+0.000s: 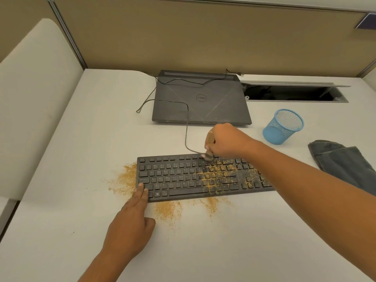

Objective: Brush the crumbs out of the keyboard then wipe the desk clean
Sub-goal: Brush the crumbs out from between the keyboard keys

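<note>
Your right hand (225, 141) is curled round a small wooden-handled brush (210, 139) just right of the frame's centre. The brush's blurred bristles touch the top edge of the flat black keyboard (183, 176), which lies across the middle of the white tabletop (81, 159). Your left hand (132, 218) reaches up from the lower centre with fingers (140, 191) straight and together, pressing on the keyboard's lower-left corner and holding nothing. The keys of its right half are covered with orange-brown crumbs (221, 174), and more lie in patches on the tabletop left of and below the keyboard. Above it sits a closed dark grey laptop (201, 98), crossed by a thin black cable (186, 129). At the right are a blue mesh cup (282, 127) and, lower down, a folded dark denim cloth (345, 161).
</note>
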Action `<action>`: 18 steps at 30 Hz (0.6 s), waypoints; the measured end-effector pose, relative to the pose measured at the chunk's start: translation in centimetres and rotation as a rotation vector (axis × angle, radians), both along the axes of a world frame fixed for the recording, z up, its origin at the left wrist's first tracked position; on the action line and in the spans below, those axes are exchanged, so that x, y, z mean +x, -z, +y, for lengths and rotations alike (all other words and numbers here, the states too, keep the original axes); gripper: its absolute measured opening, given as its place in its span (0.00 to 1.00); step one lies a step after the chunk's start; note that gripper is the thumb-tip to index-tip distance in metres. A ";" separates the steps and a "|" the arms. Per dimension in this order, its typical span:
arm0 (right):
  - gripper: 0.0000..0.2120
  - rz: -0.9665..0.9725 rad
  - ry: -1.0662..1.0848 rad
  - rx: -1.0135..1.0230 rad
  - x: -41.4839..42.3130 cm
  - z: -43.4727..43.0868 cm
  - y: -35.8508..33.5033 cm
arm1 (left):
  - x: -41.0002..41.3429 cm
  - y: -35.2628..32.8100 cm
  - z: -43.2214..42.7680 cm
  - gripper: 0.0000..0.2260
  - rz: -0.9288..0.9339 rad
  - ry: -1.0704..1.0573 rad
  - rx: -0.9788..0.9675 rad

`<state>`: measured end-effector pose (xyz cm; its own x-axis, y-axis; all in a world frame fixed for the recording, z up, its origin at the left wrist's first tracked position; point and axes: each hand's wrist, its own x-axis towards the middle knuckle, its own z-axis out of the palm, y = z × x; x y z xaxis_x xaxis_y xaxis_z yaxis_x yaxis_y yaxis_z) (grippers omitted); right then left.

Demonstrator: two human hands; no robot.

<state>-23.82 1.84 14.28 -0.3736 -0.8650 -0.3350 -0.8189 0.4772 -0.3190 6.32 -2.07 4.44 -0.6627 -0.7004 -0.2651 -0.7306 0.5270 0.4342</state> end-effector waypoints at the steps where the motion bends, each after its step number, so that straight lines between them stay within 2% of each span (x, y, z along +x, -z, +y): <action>1: 0.07 0.007 0.000 0.015 0.0 0.1 -0.4 | 0.0 0.0 0.0 0.32 0.000 -0.001 0.000; 4: 0.07 0.020 0.062 -0.085 -0.7 0.5 -0.3 | 0.0 0.0 0.1 0.32 -0.002 -0.007 0.003; 8: 0.09 0.017 0.032 -0.019 -0.5 1.8 0.5 | 0.0 0.1 0.1 0.32 0.005 -0.007 0.003; 11: 0.10 -0.027 0.097 -0.137 -0.6 2.3 0.7 | 0.0 0.2 0.1 0.32 0.001 -0.005 -0.005; 15: 0.12 -0.039 0.080 -0.088 0.3 3.1 0.9 | 0.0 0.2 0.1 0.32 0.003 -0.001 -0.001; 18: 0.11 0.003 0.085 -0.176 0.5 3.4 1.4 | 0.1 0.2 0.1 0.32 0.004 -0.002 -0.005</action>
<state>-23.28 5.25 12.88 -0.4486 -0.8754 -0.1803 -0.7788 0.4818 -0.4016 6.38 -2.02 4.23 -0.6624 -0.7028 -0.2593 -0.7299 0.5278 0.4343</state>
